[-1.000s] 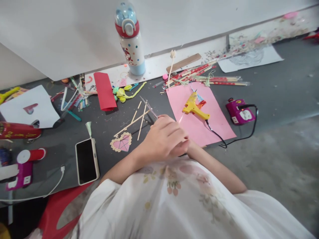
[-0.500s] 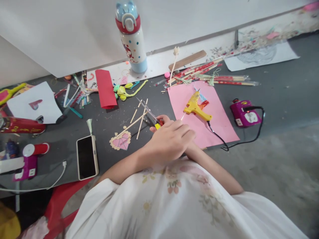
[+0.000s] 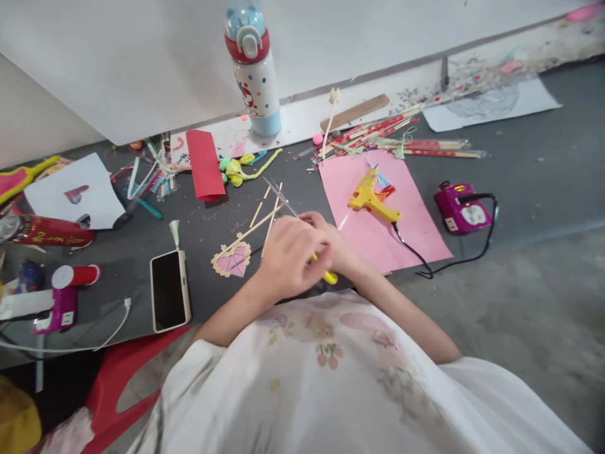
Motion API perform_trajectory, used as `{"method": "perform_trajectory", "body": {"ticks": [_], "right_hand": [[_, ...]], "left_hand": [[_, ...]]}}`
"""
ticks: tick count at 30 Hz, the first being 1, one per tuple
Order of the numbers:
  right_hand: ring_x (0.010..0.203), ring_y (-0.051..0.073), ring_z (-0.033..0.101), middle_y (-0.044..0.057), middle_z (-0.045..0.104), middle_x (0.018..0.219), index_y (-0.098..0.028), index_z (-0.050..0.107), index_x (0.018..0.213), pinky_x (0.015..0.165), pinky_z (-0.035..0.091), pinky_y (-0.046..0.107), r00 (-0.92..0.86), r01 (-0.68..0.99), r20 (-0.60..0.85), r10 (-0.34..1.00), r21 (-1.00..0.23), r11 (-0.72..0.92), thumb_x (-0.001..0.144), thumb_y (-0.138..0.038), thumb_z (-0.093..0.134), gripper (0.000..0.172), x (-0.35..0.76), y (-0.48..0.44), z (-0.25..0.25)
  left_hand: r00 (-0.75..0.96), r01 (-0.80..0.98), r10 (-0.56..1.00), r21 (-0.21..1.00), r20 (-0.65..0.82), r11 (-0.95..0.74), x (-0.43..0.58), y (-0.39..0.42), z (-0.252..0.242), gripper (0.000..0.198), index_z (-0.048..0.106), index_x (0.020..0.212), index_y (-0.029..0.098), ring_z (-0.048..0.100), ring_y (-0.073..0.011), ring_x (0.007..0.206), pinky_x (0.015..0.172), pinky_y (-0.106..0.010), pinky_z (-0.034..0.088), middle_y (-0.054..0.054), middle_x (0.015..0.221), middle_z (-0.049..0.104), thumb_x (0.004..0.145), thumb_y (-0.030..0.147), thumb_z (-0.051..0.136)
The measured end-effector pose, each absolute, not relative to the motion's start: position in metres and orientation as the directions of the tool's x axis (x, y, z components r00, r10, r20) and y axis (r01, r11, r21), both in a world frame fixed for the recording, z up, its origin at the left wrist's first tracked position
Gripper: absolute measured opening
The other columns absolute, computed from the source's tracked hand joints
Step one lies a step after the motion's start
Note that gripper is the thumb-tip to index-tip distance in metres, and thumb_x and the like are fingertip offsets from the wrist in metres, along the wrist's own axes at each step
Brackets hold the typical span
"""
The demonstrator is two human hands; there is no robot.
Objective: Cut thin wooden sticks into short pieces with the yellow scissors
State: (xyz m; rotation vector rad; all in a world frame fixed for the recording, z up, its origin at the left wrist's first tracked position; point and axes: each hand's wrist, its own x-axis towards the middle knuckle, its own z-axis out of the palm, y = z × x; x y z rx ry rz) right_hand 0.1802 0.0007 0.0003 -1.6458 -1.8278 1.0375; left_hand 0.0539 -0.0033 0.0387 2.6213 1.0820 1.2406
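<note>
Holds yellow-handled scissors [image 3: 330, 277] in the right hand [image 3: 333, 243], with fingers closed near the blades, angled forward and left towards pale wooden sticks [image 3: 253, 228]. Left hand [image 3: 290, 255], blurred, just above the handle; cannot tell whether gripping or only touching. On the grey table [image 3: 302, 183], near the left hand, a pink heart [image 3: 231, 260] with a pale scalloped border and dark lines across the face. Farther left, a phone [image 3: 169, 291] with a dark screen and a pale tassel [image 3: 174, 233]. Well left of the hands, a red can [image 3: 54, 232] with yellow Chinese characters, too blurred to read with certainty. Just right of the hands, pink paper [image 3: 416, 233] under a yellow glue gun [image 3: 371, 198], with a black cord to a purple box [image 3: 462, 209]; lettering on the white label too small to read. Ahead and left, a red paper strip [image 3: 205, 165] beside a sheet [image 3: 181, 153] with dark handwriting, illegible. Farther ahead, an upright white bottle [image 3: 258, 88] with coloured dots and a cartoon print, small lettering unreadable.
</note>
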Motion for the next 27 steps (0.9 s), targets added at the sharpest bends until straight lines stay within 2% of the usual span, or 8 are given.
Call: {"method": "perform_trajectory", "body": {"ticks": [2, 4, 7, 10, 15, 18, 23, 27], "right_hand": [[0.069, 0.017, 0.06, 0.001, 0.062, 0.079, -0.02, 0.05, 0.115, 0.062, 0.046, 0.029, -0.218, 0.582, -0.193, 0.957, -0.812, -0.032, 0.082, -0.041, 0.06, 0.04, 0.189, 0.004, 0.002], [0.068, 0.016, 0.059, 0.0, 0.061, 0.079, -0.019, 0.047, 0.118, 0.062, 0.045, 0.028, -0.237, 0.546, -0.222, 0.946, -0.836, -0.059, 0.082, -0.047, 0.058, 0.047, 0.19, 0.005, 0.005], [0.071, 0.016, 0.058, 0.001, 0.06, 0.083, -0.019, 0.045, 0.12, 0.064, 0.045, 0.029, -0.248, 0.517, -0.175, 0.953, -0.856, -0.023, 0.079, -0.052, 0.061, 0.055, 0.189, 0.003, 0.007], [0.08, 0.018, 0.059, 0.005, 0.059, 0.091, -0.018, 0.044, 0.121, 0.069, 0.046, 0.031, -0.243, 0.515, -0.13, 0.961, -0.857, 0.014, 0.076, -0.053, 0.065, 0.061, 0.191, 0.002, 0.005], [0.089, 0.021, 0.059, 0.011, 0.057, 0.107, -0.015, 0.04, 0.124, 0.076, 0.048, 0.035, -0.282, 0.451, -0.125, 0.951, -0.893, 0.016, 0.07, -0.053, 0.072, 0.073, 0.197, 0.003, 0.005], [0.096, 0.025, 0.058, 0.015, 0.057, 0.111, -0.013, 0.038, 0.125, 0.081, 0.048, 0.04, -0.325, 0.436, -0.081, 0.942, -0.897, 0.073, 0.064, -0.056, 0.076, 0.083, 0.199, 0.002, 0.006], [0.109, 0.033, 0.055, 0.02, 0.056, 0.116, -0.012, 0.037, 0.127, 0.088, 0.047, 0.046, -0.365, 0.454, -0.034, 0.93, -0.879, 0.145, 0.06, -0.063, 0.075, 0.092, 0.205, 0.005, 0.011], [0.111, 0.035, 0.055, 0.021, 0.055, 0.119, -0.012, 0.04, 0.127, 0.09, 0.046, 0.048, -0.389, 0.495, -0.044, 0.92, -0.852, 0.168, 0.057, -0.068, 0.074, 0.095, 0.212, 0.008, 0.015]], "left_hand": [[0.225, 0.685, 0.66, 0.365, 0.716, -0.63, 0.035, 0.0, 0.03, 0.004, 0.053, 0.085, 0.021, 0.05, -0.0139, 0.069, 0.073, -0.031, 0.039, 0.001, 0.069, 0.056, 0.087, 0.018, 0.051], [0.119, 0.795, 0.713, 0.364, 0.691, -0.486, 0.019, 0.005, 0.018, 0.007, 0.056, 0.089, 0.019, 0.055, -0.016, 0.079, 0.08, -0.033, 0.04, -0.003, 0.079, 0.061, 0.088, 0.02, 0.05], [0.122, 0.863, 0.818, 0.347, 0.562, -0.367, 0.007, 0.011, -0.001, 0.018, 0.059, 0.101, 0.017, 0.059, -0.0177, 0.091, 0.084, -0.032, 0.042, -0.008, 0.094, 0.065, 0.092, 0.023, 0.045], [0.23, 0.859, 0.841, 0.304, 0.491, -0.412, 0.004, 0.012, -0.014, 0.024, 0.059, 0.11, 0.017, 0.062, -0.0152, 0.087, 0.077, -0.025, 0.044, -0.007, 0.097, 0.068, 0.094, 0.027, 0.045], [0.319, 0.832, 0.764, 0.22, 0.56, -0.509, 0.0, 0.013, -0.018, 0.027, 0.061, 0.115, 0.019, 0.066, -0.0113, 0.082, 0.071, -0.019, 0.044, -0.005, 0.093, 0.071, 0.093, 0.019, 0.045], [0.348, 0.823, 0.753, 0.203, 0.558, -0.531, -0.001, 0.015, -0.015, 0.028, 0.063, 0.113, 0.018, 0.066, -0.0107, 0.078, 0.069, -0.018, 0.045, -0.005, 0.088, 0.071, 0.093, 0.015, 0.043], [0.339, 0.775, 0.762, 0.295, 0.552, -0.559, -0.002, 0.018, -0.01, 0.023, 0.066, 0.104, 0.016, 0.067, -0.0105, 0.077, 0.069, -0.018, 0.047, -0.004, 0.088, 0.072, 0.092, 0.019, 0.046], [0.292, 0.748, 0.826, 0.423, 0.483, -0.512, -0.003, 0.018, -0.004, 0.028, 0.069, 0.094, 0.017, 0.067, -0.0117, 0.08, 0.071, -0.02, 0.048, -0.004, 0.085, 0.073, 0.095, 0.026, 0.043]]}}
